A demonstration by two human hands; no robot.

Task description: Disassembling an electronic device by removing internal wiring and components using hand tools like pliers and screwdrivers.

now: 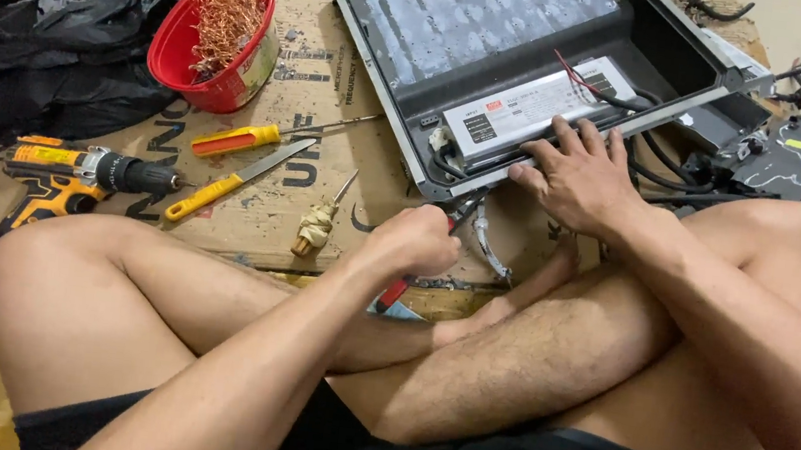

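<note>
One open metal light housing (671, 60) lies just beyond both hands; it looks heavy, stiff and sharp-rimmed, best gripped by its frame. The right hand (579, 179) rests flat and released on its near edge, beside one white driver box (532, 110). The left hand (414, 241) is clenched around one red-handled tool (393, 294). Left of it: one cordless drill (68, 175), one red bowl (177, 43), two yellow-handled tools (228, 162).
</note>
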